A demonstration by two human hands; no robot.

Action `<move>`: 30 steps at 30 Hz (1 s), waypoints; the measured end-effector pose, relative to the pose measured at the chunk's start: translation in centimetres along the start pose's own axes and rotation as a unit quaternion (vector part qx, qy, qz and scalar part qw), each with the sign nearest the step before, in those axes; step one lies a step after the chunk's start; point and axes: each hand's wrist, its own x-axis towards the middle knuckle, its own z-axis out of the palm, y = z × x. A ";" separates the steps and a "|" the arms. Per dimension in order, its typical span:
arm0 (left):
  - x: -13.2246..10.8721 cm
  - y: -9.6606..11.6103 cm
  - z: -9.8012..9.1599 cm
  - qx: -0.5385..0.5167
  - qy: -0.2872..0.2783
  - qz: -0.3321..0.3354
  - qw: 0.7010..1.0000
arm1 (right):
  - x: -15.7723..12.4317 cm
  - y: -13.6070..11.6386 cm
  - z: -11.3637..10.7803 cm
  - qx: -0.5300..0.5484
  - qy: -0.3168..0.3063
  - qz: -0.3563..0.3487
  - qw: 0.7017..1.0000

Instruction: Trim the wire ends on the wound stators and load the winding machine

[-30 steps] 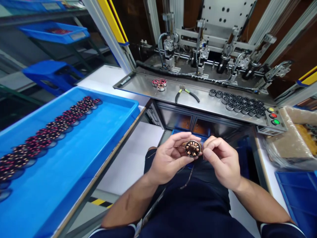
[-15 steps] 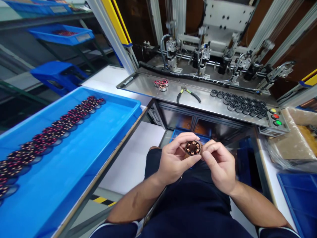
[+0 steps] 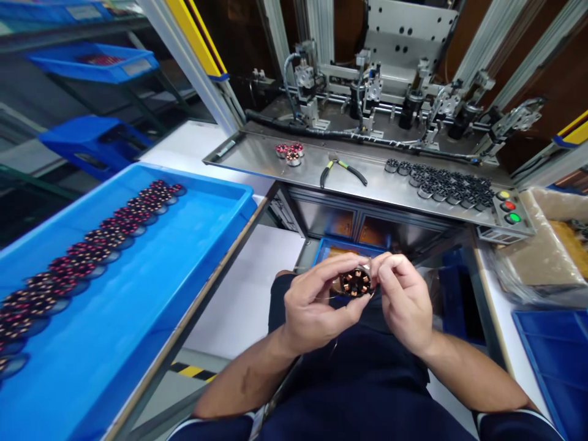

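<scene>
The left hand has a copper-wound motor stator pinched by its rim between thumb and fingers, held low in front of the metal ledge. The right hand has thumb and fingertips pressed together at the stator's edge, though I can't tell whether a wire is caught between them. Up on the ledge, green-and-black pliers lie between a small group of red-and-copper stators and a cluster of black stator cores.
</scene>
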 end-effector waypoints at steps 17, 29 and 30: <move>0.3 -0.3 0.0 -0.110 0.005 -0.051 0.993 | 0.6 -0.1 -0.1 0.054 0.029 0.029 0.998; 0.9 0.1 -0.5 -0.098 0.004 -0.053 0.994 | 0.1 -1.2 -0.2 -0.059 -0.010 -0.070 0.996; 0.9 0.0 -0.5 -0.095 0.002 -0.048 0.994 | 0.2 -1.3 -0.2 -0.059 -0.005 -0.067 0.996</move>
